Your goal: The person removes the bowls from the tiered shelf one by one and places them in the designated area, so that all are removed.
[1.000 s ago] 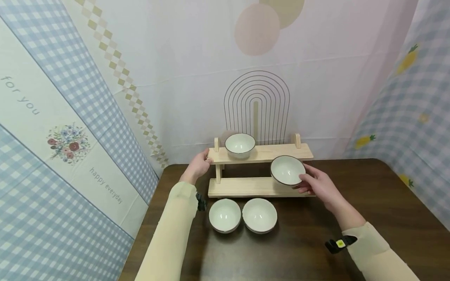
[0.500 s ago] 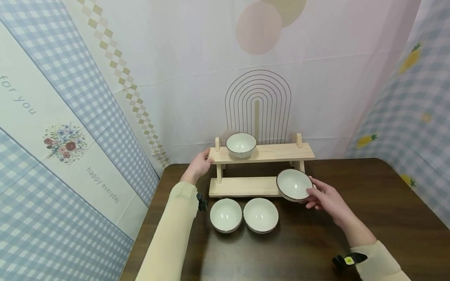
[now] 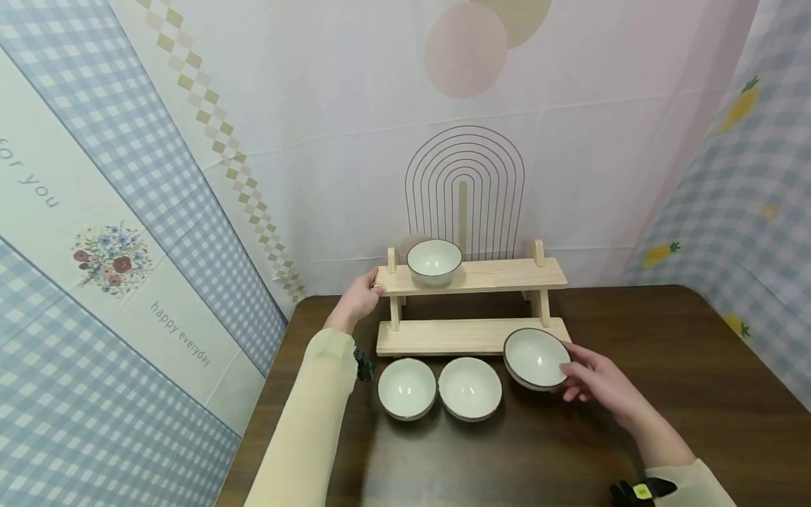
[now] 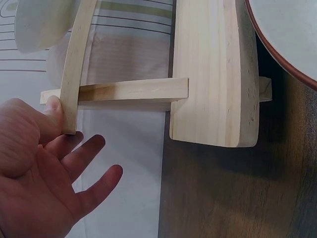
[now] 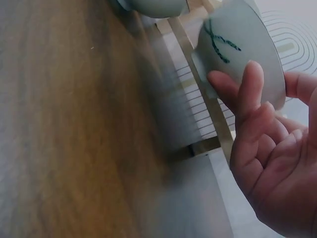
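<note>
My right hand pinches a white bowl by its right side, thumb at the dark rim and fingers underneath. Green painted marks show on the outside of this bowl in the right wrist view, where it appears above the table. At the left, my left hand grips the end of the upper board of a two-tier wooden shelf. Thumb and forefinger pinch that board in the left wrist view, the other fingers spread below. Another dark-rimmed bowl stands on the upper board, left of centre.
Two more white bowls, a left one and a right one, stand side by side on the dark wooden table before the shelf. The lower board lies just behind them. A printed cloth hangs behind the table.
My right hand has brought its bowl from in front of the shelf's right side down and toward me, slightly rightward. My left hand has kept its grip on the shelf.
</note>
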The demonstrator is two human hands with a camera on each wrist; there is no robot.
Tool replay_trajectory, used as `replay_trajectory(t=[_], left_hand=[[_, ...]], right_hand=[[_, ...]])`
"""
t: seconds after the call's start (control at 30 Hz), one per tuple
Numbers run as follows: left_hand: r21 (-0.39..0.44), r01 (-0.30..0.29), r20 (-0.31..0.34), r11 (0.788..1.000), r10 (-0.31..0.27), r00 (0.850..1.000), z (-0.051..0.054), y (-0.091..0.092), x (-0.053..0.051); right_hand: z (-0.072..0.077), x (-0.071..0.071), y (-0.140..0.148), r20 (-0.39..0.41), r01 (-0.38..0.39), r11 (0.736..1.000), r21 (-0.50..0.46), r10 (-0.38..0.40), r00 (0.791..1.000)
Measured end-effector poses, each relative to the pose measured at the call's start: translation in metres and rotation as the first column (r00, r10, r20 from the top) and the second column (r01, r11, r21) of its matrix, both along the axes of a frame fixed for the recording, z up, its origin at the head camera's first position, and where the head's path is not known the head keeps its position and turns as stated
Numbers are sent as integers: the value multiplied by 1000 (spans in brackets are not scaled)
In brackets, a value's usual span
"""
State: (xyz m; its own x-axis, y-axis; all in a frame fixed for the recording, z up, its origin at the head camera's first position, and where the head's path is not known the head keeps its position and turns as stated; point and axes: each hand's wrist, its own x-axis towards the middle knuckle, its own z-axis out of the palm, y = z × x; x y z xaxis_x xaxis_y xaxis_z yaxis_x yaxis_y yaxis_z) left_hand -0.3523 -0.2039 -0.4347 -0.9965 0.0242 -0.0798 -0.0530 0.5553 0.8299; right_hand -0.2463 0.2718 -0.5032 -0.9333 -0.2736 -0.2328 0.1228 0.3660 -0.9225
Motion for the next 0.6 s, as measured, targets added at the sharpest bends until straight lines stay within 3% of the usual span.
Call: replay_trajectory(t=[0.3, 0.6], left_hand=[[-28, -2, -9, 1000, 2, 1000, 2, -1, 2], [-32, -13, -9, 999, 13, 1000, 3, 0, 4]], right_hand=[[-10, 8, 7, 23, -106, 994, -35, 107, 994], [-14, 12, 12, 46, -162, 985, -53, 165, 985]])
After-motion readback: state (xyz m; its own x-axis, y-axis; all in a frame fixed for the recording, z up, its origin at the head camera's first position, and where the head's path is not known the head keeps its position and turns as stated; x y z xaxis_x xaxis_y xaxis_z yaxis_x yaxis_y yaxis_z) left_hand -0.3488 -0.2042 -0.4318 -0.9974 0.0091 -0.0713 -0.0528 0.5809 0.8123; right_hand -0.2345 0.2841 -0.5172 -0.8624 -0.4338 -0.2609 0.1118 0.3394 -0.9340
